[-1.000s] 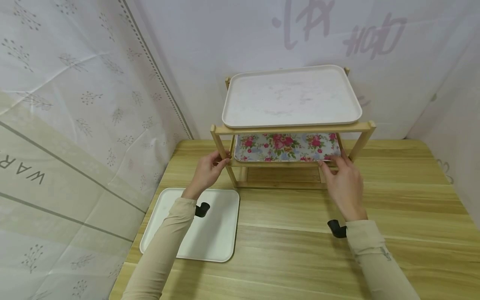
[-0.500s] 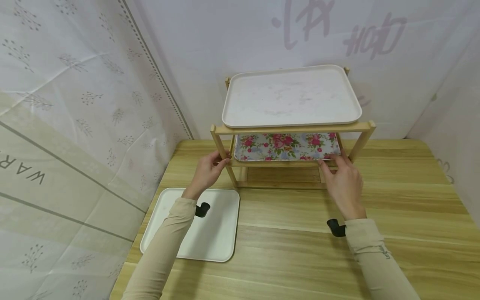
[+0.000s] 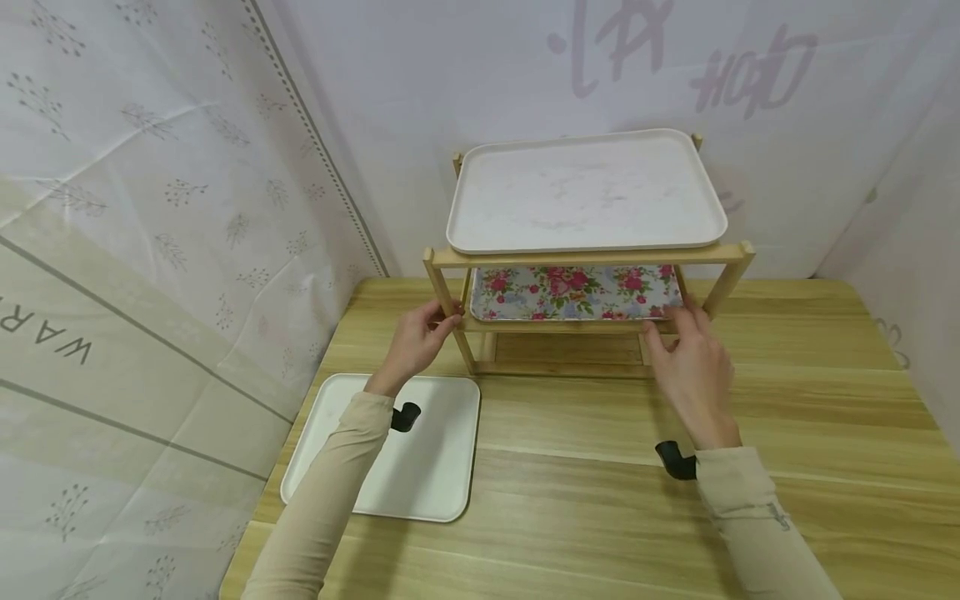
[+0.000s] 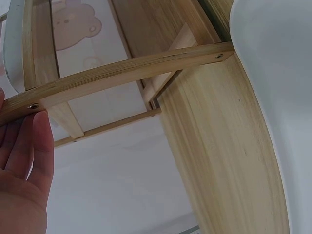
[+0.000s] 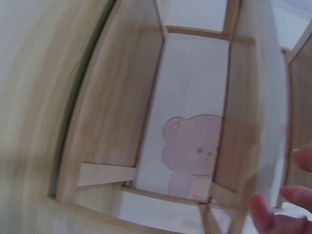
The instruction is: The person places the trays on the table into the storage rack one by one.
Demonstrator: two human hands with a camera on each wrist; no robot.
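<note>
Gripping the wooden rack (image 3: 588,258) with left hand (image 3: 411,342) near mid-frame; got right hand (image 3: 693,371) at the floral tray (image 3: 573,294) right of centre, can't tell if pinching tbh.

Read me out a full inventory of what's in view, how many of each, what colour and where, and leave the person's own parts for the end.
Floral tray: 1, white with pink flowers and green leaves, on the shelf below the top
Wooden rack: 1, light brown, standing on the table
Top tray: 1, white with faint marks, on top of the rack
Table tray: 1, white, in front of the rack, to the left
Table: 1, yellowish wood grain, under everything
Printed wall covering: panel count unclear, mostly whitish, behind and beside the table
Black fittings: 2, black, one by each wrist
Sleeves: 2, beige, on both arms
Left grip: 1, bare hand, on the rack's left front post
Right grip: 1, bare hand, at the floral tray's front right corner
</note>
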